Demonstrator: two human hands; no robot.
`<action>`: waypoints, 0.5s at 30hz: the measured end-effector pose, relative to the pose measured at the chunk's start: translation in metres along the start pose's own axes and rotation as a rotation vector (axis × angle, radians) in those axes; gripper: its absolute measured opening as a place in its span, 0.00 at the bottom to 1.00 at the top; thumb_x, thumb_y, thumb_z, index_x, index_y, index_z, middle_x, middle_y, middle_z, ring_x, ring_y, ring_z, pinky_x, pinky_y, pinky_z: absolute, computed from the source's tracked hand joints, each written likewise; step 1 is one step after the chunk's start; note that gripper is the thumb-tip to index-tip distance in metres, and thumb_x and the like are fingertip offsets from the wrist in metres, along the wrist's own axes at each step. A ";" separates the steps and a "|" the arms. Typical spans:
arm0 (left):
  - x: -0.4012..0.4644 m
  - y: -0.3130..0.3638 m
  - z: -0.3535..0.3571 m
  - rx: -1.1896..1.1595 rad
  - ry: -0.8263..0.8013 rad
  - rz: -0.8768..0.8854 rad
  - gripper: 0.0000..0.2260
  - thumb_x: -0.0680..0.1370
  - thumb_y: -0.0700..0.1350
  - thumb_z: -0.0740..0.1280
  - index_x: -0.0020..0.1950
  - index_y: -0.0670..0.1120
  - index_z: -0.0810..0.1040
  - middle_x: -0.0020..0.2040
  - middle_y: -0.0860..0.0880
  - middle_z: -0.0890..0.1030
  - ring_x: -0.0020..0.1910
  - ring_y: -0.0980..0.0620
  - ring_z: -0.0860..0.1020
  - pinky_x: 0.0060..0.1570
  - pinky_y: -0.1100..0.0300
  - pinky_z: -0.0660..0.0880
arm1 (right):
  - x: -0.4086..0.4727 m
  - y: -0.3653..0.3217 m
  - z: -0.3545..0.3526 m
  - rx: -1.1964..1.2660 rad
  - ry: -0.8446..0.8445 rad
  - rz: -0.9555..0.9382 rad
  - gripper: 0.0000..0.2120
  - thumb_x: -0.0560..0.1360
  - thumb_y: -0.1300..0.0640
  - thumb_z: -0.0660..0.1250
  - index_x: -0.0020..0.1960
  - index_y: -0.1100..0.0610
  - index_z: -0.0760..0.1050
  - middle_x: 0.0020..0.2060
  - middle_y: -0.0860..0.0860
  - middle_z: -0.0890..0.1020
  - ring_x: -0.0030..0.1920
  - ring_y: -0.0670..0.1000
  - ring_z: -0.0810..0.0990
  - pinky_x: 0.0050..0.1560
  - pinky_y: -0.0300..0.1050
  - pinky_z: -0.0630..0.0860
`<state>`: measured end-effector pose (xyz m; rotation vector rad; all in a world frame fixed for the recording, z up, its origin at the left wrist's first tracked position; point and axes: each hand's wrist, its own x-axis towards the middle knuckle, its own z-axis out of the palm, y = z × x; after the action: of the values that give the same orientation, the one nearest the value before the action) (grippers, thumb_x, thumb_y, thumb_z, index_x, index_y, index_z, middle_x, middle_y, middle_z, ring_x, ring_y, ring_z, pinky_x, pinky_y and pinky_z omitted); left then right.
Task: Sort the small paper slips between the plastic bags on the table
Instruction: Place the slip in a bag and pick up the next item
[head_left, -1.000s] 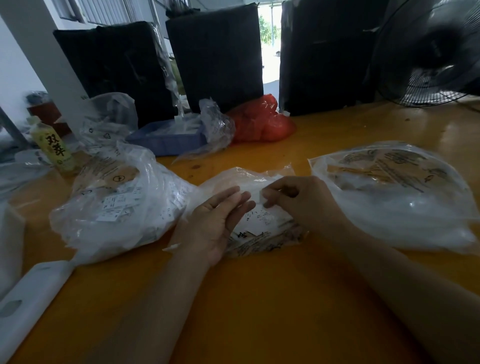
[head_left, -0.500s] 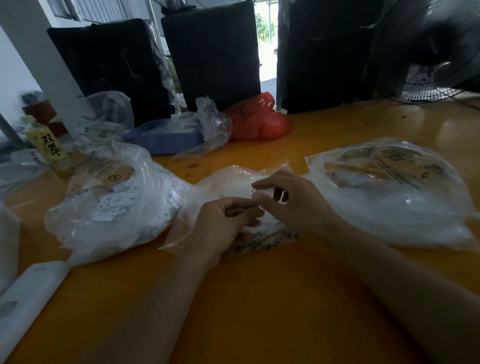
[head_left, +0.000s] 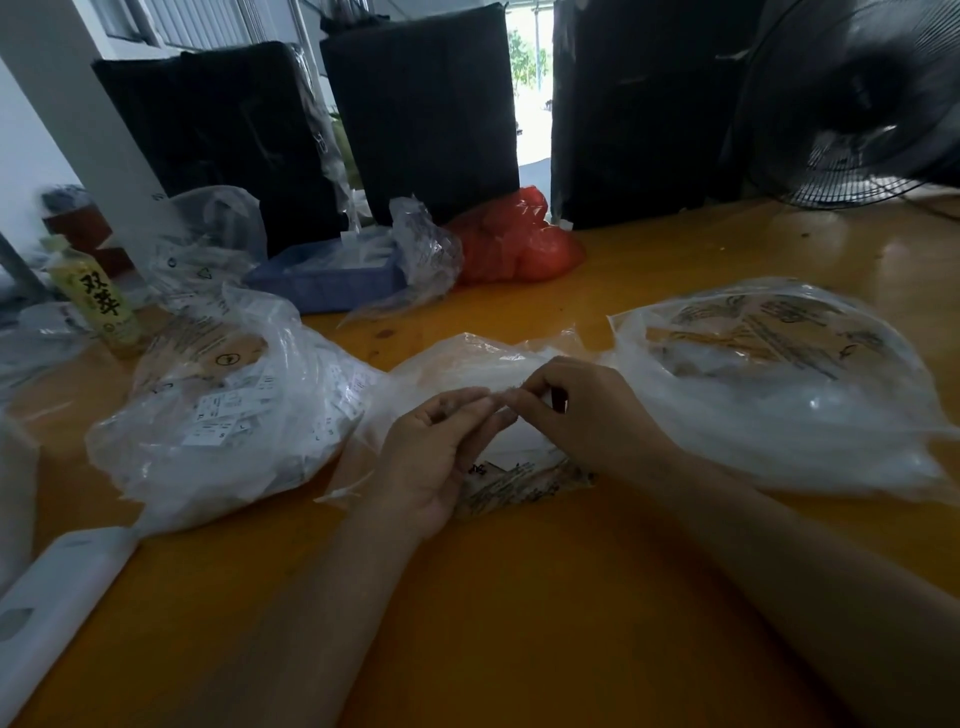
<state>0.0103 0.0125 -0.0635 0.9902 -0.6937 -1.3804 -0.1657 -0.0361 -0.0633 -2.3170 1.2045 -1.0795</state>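
Both hands now meet fingertip to fingertip over the crumpled clear plastic middle bag (head_left: 467, 364) — left hand (head_left: 436, 457), flat earlier, has curled; right hand (head_left: 587, 415) stays curled — what they pinch, I cannot tell.

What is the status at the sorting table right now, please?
Left hand and right hand meet fingertip to fingertip over the middle bag, apparently pinching a slip, too blurred to confirm. Side bags apart. Nothing blocking.

Three clear plastic bags on an orange surface (head_left: 519, 623), left bag (head_left: 228, 415) bulging with small white printed paper slips (head_left: 223, 410), middle bag (head_left: 467, 364) crumpled flat under both hands, right bag (head_left: 779, 384) wide, puffed, printed text showing through.
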 end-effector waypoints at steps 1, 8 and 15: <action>0.001 0.000 -0.001 -0.051 0.001 -0.008 0.03 0.79 0.31 0.69 0.51 0.36 0.83 0.48 0.38 0.88 0.47 0.44 0.89 0.41 0.65 0.83 | 0.000 0.001 0.001 0.004 0.002 0.013 0.08 0.81 0.44 0.65 0.45 0.44 0.77 0.40 0.39 0.77 0.42 0.36 0.76 0.38 0.30 0.69; 0.007 0.002 -0.003 -0.091 0.049 0.005 0.02 0.69 0.37 0.77 0.40 0.40 0.89 0.49 0.37 0.88 0.48 0.43 0.89 0.43 0.62 0.84 | 0.002 0.005 -0.006 0.331 0.123 0.223 0.20 0.81 0.53 0.68 0.70 0.48 0.67 0.48 0.44 0.81 0.43 0.41 0.84 0.41 0.37 0.81; 0.006 0.005 -0.003 -0.126 0.036 -0.019 0.04 0.68 0.36 0.77 0.42 0.37 0.88 0.50 0.36 0.88 0.50 0.41 0.88 0.43 0.61 0.85 | 0.001 0.008 -0.011 0.527 0.183 0.225 0.03 0.79 0.53 0.72 0.51 0.49 0.79 0.41 0.44 0.87 0.41 0.44 0.87 0.46 0.39 0.82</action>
<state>0.0157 0.0072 -0.0615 0.9210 -0.5653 -1.4020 -0.1776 -0.0412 -0.0598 -1.6770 1.0505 -1.3513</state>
